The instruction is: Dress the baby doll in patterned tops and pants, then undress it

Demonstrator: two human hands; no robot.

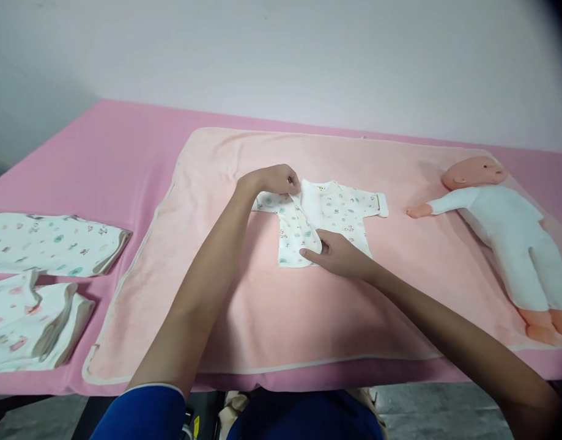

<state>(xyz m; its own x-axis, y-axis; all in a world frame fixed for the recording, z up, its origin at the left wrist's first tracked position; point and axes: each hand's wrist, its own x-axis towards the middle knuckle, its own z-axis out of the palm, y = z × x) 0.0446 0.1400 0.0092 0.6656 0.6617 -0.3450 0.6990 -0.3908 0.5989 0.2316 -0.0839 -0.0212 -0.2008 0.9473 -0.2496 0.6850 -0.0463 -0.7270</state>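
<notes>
A small white baby shirt [349, 211] with a green and pink print lies spread on the pale pink blanket [354, 324], its neck away from me. My left hand [275, 179] pinches the upper edge of the shirt's left front panel, close to the collar. Lower down, my right hand [338, 250] holds the bottom corner of the same panel between thumb and fingers. The panel is lifted a little and folded outward, so the plain white inside shows near the neck. Part of the left sleeve is hidden behind my left wrist.
A baby doll [501, 220] in a white body lies on the blanket's right side, one arm toward the shirt. Folded printed cloths, one with green prints [51, 244] and one with pink [28, 324], lie at left on the pink padded table [101, 159]. A wall [281, 61] stands behind.
</notes>
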